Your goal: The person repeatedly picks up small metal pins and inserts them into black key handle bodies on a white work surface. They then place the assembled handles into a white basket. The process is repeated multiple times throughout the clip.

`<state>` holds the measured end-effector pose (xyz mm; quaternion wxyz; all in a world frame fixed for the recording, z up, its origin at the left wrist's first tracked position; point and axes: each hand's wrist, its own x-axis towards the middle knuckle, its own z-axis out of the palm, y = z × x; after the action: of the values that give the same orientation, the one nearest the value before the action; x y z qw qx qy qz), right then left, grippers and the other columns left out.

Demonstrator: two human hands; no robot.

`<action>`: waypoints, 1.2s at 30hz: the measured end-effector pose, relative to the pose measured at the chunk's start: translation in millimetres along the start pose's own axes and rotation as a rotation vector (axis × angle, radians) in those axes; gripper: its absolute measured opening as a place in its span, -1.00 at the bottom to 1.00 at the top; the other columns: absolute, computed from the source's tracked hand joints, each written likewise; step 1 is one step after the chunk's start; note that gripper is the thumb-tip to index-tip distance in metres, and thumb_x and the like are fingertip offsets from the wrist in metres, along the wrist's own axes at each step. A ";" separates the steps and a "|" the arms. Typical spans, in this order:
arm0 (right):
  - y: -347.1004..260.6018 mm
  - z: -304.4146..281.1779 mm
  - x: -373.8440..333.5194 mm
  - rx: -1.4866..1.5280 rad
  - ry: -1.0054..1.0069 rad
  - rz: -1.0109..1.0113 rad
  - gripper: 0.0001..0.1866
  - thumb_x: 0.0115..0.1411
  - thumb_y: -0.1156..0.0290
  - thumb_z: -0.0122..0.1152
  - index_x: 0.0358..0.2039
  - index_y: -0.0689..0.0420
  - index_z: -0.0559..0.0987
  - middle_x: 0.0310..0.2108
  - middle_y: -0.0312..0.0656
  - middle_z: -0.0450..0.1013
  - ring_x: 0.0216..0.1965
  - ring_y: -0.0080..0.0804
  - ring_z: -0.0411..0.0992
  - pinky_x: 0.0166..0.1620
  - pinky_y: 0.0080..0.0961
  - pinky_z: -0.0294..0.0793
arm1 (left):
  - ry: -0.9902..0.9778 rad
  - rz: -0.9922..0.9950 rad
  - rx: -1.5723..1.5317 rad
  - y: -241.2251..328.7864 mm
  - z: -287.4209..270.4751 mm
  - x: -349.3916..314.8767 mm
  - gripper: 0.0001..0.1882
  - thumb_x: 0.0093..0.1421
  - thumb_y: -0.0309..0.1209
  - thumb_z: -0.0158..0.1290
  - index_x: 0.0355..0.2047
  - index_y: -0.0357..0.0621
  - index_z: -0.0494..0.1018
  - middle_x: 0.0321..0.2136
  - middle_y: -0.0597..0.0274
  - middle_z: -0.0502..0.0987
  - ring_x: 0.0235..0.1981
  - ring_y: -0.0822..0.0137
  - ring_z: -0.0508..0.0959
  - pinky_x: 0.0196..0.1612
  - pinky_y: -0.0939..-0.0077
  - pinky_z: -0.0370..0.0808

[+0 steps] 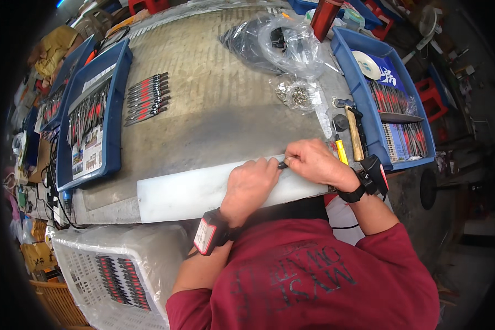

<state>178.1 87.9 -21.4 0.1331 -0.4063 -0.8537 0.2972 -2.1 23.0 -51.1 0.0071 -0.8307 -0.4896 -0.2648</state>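
Note:
Both of my hands meet above a long white board at the table's near edge. My left hand is closed, its fingers curled round a small dark piece that is mostly hidden. Pinching at that same piece from the other side is my right hand, fingers bent and thumb pressed in. What kind of thing it is cannot be made out. A row of black-and-red slim tools lies on the table, further off to the left.
Blue trays of red-and-black parts flank the table, left and right. A hammer and a yellow-handled screwdriver lie by my right hand. Beyond are a bag of small metal parts and a clear plastic bag. A white basket stands lower left.

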 end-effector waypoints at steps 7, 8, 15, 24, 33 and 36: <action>6.3 -11.6 -1.0 0.016 -0.029 0.047 -0.80 0.07 0.35 0.20 -0.49 0.26 0.51 -0.57 -0.03 0.45 -0.51 -0.16 0.45 -0.41 -0.34 0.38 | -0.001 -0.068 -0.088 -1.0 -0.2 0.2 -0.80 0.03 -0.34 0.17 -0.37 -0.09 0.41 -0.63 0.23 0.36 -0.59 0.23 0.47 -0.56 0.33 0.42; 10.4 -15.7 -0.9 0.060 -0.003 0.074 -0.80 0.08 0.36 0.20 -0.47 0.26 0.52 -0.56 -0.05 0.46 -0.51 -0.21 0.45 -0.41 -0.37 0.38 | -0.004 -0.071 -0.084 -1.0 -0.6 0.4 -0.80 0.03 -0.34 0.17 -0.37 -0.09 0.41 -0.63 0.23 0.36 -0.59 0.23 0.47 -0.56 0.33 0.42; 65.8 -45.1 31.3 -0.085 0.400 0.052 -0.85 0.10 0.43 0.17 -0.39 0.27 0.56 -0.47 -0.05 0.49 -0.41 -0.22 0.48 -0.32 -0.40 0.42 | 0.005 -0.089 -0.100 0.7 -3.0 2.0 -0.84 0.03 -0.37 0.13 -0.49 -0.08 0.35 -0.64 0.19 0.36 -0.60 0.17 0.46 -0.56 0.30 0.43; 94.9 -38.9 55.4 -0.301 0.347 -0.040 -0.85 0.08 0.42 0.16 -0.40 0.24 0.58 -0.41 -0.01 0.48 -0.33 -0.02 0.45 -0.24 -0.25 0.42 | 0.001 -0.097 -0.100 0.4 -3.6 2.3 -0.83 0.02 -0.37 0.14 -0.49 -0.08 0.35 -0.65 0.19 0.36 -0.61 0.17 0.46 -0.57 0.29 0.43; 91.4 -35.8 58.5 -0.351 0.319 0.032 -0.85 0.07 0.42 0.15 -0.44 0.25 0.57 -0.44 0.05 0.47 -0.34 0.01 0.46 -0.24 -0.19 0.42 | -0.001 -0.100 -0.100 0.3 -3.3 2.2 -0.83 0.03 -0.35 0.14 -0.48 -0.07 0.35 -0.65 0.20 0.35 -0.60 0.17 0.47 -0.57 0.28 0.43; 91.1 -32.9 60.3 -0.395 0.313 0.047 -0.85 0.06 0.42 0.15 -0.46 0.26 0.57 -0.45 0.06 0.48 -0.34 0.02 0.45 -0.24 -0.18 0.42 | 0.001 -0.097 -0.101 0.4 -3.3 2.2 -0.83 0.03 -0.35 0.14 -0.48 -0.07 0.35 -0.65 0.20 0.34 -0.60 0.18 0.46 -0.57 0.28 0.43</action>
<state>211.3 192.5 -52.4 0.1749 -0.4854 -0.8544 0.0613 -2.3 23.7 -47.2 -0.0474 -0.8051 -0.5156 -0.2894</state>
